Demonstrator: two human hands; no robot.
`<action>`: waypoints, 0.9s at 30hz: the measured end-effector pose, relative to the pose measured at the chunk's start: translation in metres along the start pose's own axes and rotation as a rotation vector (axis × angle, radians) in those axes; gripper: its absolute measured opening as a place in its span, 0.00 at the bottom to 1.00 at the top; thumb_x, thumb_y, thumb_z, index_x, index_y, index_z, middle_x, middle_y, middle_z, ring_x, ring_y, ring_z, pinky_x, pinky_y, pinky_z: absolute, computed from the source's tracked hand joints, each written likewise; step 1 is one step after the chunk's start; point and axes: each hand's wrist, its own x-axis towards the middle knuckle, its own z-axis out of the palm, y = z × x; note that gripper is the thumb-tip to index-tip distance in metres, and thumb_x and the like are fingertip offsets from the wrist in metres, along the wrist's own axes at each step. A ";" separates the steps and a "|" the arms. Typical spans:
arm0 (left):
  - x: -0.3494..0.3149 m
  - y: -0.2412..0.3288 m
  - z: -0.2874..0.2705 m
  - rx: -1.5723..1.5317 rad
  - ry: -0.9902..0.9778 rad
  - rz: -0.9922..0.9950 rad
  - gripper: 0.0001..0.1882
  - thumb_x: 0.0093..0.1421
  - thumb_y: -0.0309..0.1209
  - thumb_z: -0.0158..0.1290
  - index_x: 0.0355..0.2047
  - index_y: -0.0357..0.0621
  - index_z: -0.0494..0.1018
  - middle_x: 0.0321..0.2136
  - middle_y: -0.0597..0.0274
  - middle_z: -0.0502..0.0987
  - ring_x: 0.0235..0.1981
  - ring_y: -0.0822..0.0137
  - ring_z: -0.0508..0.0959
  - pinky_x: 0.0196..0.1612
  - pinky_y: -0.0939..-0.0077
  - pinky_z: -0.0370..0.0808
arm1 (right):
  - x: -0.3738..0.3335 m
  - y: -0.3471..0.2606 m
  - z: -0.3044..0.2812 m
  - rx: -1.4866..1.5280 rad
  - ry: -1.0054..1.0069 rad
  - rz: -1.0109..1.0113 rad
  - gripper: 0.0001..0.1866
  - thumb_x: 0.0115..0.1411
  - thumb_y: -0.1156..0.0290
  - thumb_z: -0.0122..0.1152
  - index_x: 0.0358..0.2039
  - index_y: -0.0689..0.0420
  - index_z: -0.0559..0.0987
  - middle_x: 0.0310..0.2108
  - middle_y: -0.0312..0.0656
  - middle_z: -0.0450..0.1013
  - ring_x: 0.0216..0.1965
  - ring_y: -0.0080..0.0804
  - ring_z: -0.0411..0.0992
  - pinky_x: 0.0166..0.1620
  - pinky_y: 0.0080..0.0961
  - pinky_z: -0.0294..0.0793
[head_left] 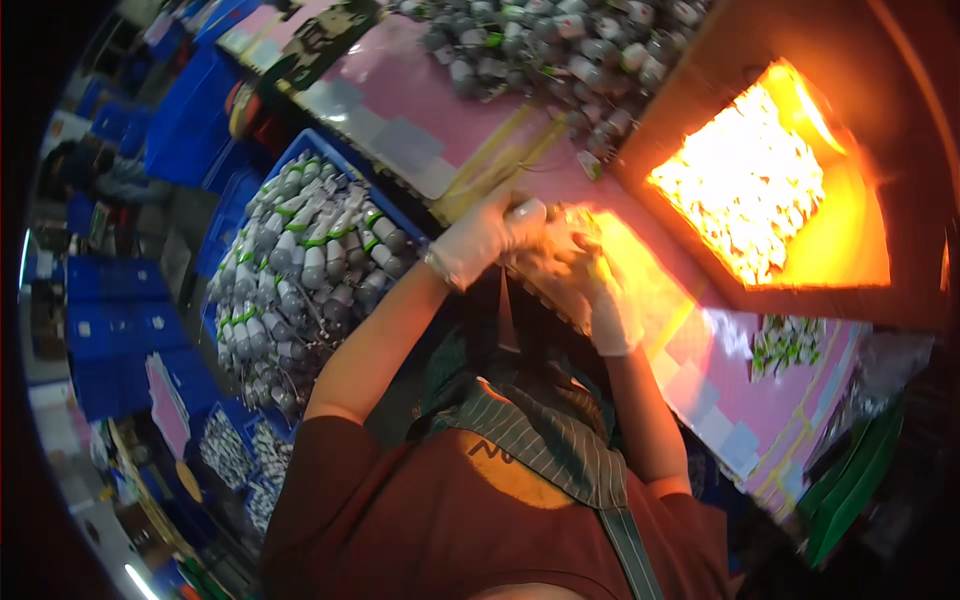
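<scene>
My left hand (478,238), in a pale glove, is at the near edge of the pink-topped table. Its fingers are closed on a small grey-and-white bulb-shaped piece (526,214). Close by on the right, my right hand (598,275), also gloved, is in strong orange light. Motion smears its fingers, so I cannot tell whether they grip anything. On my left, a blue crate (372,172) is heaped with similar bulb-shaped pieces (300,255), several with bright green bands. More grey-and-white pieces (560,45) lie piled at the table's far side.
A brown box-like enclosure (690,120) on the right holds a glaring, overexposed heap of small pieces (745,185). Small green-and-white parts (787,345) lie on the table (700,395) at right. Blue bins (120,310) stand at far left; clear plastic wrap (885,365) is at the right edge.
</scene>
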 end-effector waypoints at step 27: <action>-0.026 0.004 0.032 0.348 -0.169 -0.038 0.20 0.56 0.29 0.59 0.48 0.43 0.69 0.30 0.67 0.74 0.28 0.81 0.71 0.32 0.85 0.71 | 0.015 -0.019 -0.023 -0.866 -0.046 -0.643 0.06 0.59 0.77 0.54 0.37 0.61 0.76 0.33 0.41 0.76 0.33 0.27 0.74 0.39 0.24 0.74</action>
